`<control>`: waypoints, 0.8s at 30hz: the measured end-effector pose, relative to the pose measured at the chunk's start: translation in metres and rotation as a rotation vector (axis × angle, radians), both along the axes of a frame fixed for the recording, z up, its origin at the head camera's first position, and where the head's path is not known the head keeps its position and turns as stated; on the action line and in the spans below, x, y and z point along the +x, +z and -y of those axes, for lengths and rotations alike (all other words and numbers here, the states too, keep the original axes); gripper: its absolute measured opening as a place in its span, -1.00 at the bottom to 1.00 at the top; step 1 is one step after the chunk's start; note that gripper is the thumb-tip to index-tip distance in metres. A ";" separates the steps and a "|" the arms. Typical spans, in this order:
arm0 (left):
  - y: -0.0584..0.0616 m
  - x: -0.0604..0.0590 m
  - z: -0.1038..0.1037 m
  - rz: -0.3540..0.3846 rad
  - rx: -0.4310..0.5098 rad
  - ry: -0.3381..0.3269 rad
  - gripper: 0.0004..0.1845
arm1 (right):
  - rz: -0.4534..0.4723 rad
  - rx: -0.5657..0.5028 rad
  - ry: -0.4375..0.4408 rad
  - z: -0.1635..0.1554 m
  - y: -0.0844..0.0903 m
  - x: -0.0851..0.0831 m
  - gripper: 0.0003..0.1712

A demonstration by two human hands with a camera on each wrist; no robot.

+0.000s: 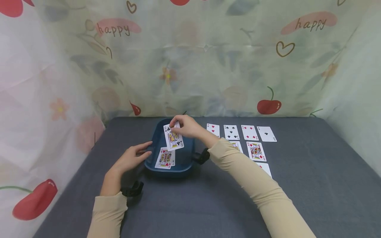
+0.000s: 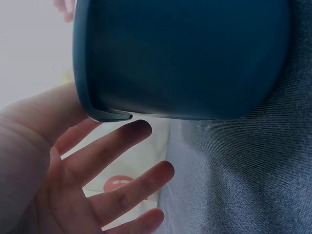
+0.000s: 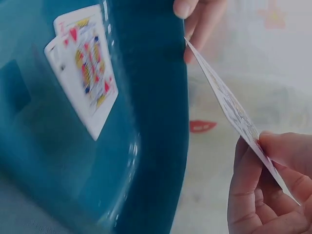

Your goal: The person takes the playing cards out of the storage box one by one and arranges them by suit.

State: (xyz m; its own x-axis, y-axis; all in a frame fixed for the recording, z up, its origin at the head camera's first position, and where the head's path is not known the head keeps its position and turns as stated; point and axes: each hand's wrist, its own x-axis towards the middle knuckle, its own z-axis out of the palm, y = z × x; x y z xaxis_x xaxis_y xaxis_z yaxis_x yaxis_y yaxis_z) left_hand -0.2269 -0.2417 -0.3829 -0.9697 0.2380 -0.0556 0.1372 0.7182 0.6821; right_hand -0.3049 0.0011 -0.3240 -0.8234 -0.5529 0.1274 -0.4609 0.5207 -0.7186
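My right hand (image 1: 186,126) pinches a club king playing card (image 1: 173,138) between thumb and fingers. It holds the card tilted above the dark blue tray (image 1: 186,163). In the right wrist view the card is seen almost edge-on. On the tray floor lies a heart king (image 1: 163,159), overlapping another card (image 1: 173,158) that is mostly hidden beneath it. At the tray's left rim is my left hand (image 1: 131,158), its thumb and index finger touching the edge. The left wrist view shows its other fingers (image 2: 131,195) extended and spread beside the tray's outer wall.
Right of the tray, face-up cards lie in rows on the grey cloth, among them a four of diamonds (image 1: 249,133) and a diamond face card (image 1: 256,151). My right sleeve (image 1: 247,178) covers some of them. A printed curtain (image 1: 205,82) hangs behind the table.
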 end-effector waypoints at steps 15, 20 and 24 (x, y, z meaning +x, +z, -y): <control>0.000 0.002 0.000 -0.007 -0.009 0.000 -0.44 | 0.088 -0.089 -0.138 -0.088 -0.022 -0.006 -0.81; 0.000 0.002 0.000 -0.008 -0.013 -0.002 -0.44 | 0.118 -0.107 -0.162 -0.114 -0.024 -0.002 -0.78; 0.000 0.001 0.000 -0.009 -0.016 -0.004 -0.44 | 0.138 -0.097 -0.198 -0.136 -0.028 0.002 -0.76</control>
State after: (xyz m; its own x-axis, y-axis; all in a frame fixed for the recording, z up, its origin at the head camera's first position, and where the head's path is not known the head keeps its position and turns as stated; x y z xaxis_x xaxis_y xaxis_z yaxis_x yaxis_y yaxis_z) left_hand -0.2261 -0.2413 -0.3834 -0.9691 0.2413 -0.0512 0.1461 0.7287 0.6691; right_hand -0.3033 0.1371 -0.3520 -0.9278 -0.3696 0.0512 -0.2511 0.5167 -0.8185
